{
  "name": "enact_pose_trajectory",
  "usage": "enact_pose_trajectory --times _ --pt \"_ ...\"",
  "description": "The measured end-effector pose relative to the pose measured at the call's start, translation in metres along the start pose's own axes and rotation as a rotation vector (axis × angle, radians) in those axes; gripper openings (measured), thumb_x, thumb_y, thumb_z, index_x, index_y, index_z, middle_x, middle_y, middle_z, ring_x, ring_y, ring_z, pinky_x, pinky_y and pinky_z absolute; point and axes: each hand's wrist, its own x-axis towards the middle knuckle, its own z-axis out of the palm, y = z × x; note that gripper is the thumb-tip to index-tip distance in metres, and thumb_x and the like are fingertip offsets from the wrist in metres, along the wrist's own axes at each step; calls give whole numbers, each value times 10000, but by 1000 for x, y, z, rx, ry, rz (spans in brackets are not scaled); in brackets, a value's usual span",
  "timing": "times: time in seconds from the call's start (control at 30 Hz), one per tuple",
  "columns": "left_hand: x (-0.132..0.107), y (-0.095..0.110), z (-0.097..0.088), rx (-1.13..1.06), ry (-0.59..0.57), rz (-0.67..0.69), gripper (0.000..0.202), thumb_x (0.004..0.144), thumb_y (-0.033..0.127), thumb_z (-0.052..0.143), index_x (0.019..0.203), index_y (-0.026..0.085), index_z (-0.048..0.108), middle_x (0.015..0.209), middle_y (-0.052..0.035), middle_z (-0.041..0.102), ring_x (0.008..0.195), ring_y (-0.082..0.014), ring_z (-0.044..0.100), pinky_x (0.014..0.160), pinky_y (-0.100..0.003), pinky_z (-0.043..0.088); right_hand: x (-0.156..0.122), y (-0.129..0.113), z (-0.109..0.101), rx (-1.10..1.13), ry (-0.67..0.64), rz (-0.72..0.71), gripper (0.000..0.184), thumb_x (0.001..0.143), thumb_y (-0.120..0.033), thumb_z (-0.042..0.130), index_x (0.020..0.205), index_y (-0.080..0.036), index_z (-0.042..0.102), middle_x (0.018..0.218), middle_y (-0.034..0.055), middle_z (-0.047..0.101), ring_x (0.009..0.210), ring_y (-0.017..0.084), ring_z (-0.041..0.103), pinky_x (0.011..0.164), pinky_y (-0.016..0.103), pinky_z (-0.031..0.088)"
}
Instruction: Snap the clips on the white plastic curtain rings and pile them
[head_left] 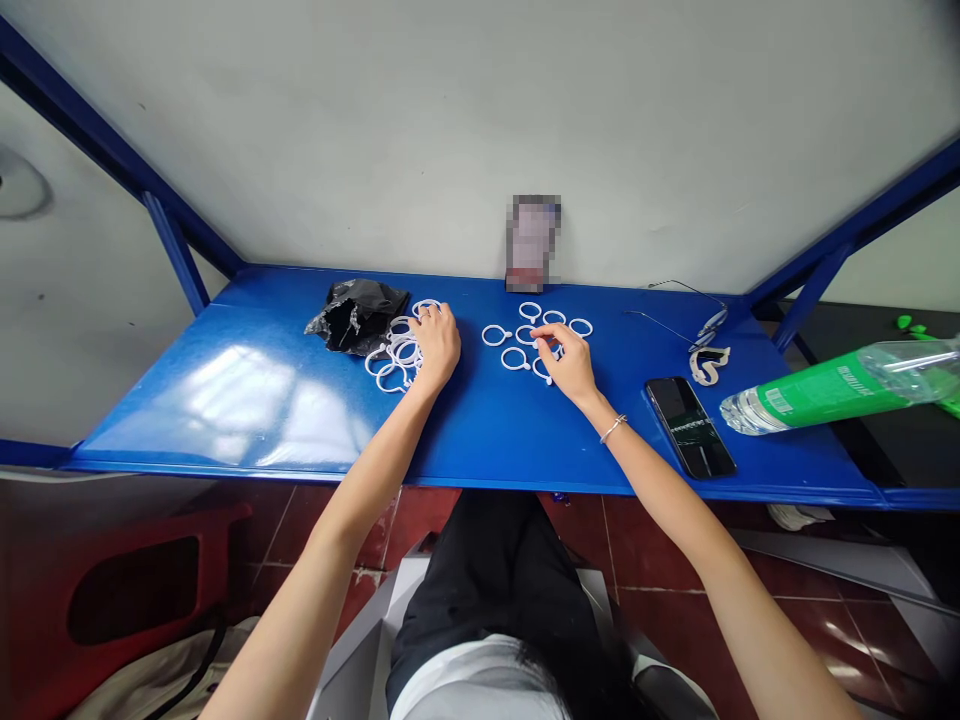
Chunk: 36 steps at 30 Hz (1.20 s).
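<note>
White plastic curtain rings with small eyelets lie on the blue table in two groups. My left hand (439,343) bends its fingers over the heaped curtain rings (390,376), closed on one at the pile's right side; the fingertips are partly hidden. Further right, several curtain rings (514,358) are spread out singly. There my right hand (568,358) has thumb and forefinger closed at the eyelet of one curtain ring (519,334), while its other fingers cover parts of neighbouring rings. A crumpled black plastic bag (367,298) lies with its mouth towards the pile.
A blurred-out upright object (531,245) leans on the wall at the back. To the right are a phone (690,427), eyeglasses (709,322), a white plastic piece (708,366) and a green-labelled bottle (832,390). The blue table (300,440) ends near my lap.
</note>
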Motion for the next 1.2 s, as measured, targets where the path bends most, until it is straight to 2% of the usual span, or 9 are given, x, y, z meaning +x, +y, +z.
enact_pose_trajectory --times 0.17,0.3,0.47,0.53,0.6,0.77,0.87,0.97,1.2 --pt "-1 1 2 -40 30 38 436 846 26 288 1155 82 590 1110 -226 650 1137 -373 563 934 -505 408 0 1 0 -2 -12 18 163 928 -245 508 940 -222 669 961 59 732 876 215 681 739 363 568" --pt "1 2 -2 -190 59 61 394 838 23 330 1110 90 606 1098 -223 642 1131 -366 569 943 -512 421 0 2 -1 -4 -11 13 161 925 -241 512 935 -217 670 956 66 732 874 216 683 735 365 570" --pt "-5 12 -9 -545 139 288 333 843 58 399 1096 154 593 1026 -126 655 1015 -256 595 925 -411 471 0 3 0 -5 -12 14 160 923 -234 508 929 -219 666 973 63 737 879 211 686 742 361 574" --pt "-11 19 -12 -818 83 384 264 861 129 462 1091 177 582 948 -71 644 904 -198 601 838 -345 500 0 3 1 3 -8 20 162 920 -232 504 949 -219 663 985 65 737 875 205 688 741 353 573" --pt "-18 26 -13 -1134 -52 424 220 879 232 526 1088 182 575 905 -43 626 835 -160 597 743 -285 501 0 4 1 24 -16 34 181 910 -237 518 1031 -217 651 1015 72 734 873 198 690 739 343 573" --pt "-26 36 -11 -1686 -366 333 386 813 416 695 1103 189 579 860 -16 633 790 -134 612 690 -247 498 -1 8 4 92 -120 37 444 851 -273 632 1281 -216 537 1171 104 696 1005 222 688 798 354 588" --pt "-26 37 -10 -1803 -469 260 458 779 447 739 1132 202 581 936 -36 668 852 -155 650 752 -278 527 -2 9 6 129 -141 37 464 870 -312 639 1310 -244 511 1175 92 697 1049 223 685 846 369 592" --pt "-27 36 -9 -1855 -526 210 510 745 457 772 1150 213 581 993 -52 680 900 -168 664 809 -303 544 -2 9 8 159 -85 58 388 900 -344 618 1270 -255 540 1091 65 726 954 199 708 861 367 590" --pt "-27 34 -12 -1726 -453 291 543 777 495 723 1214 219 556 1030 -72 660 964 -193 646 818 -308 548 -2 6 4 109 31 56 264 918 -356 604 1157 -244 596 991 45 755 847 189 722 828 347 587"
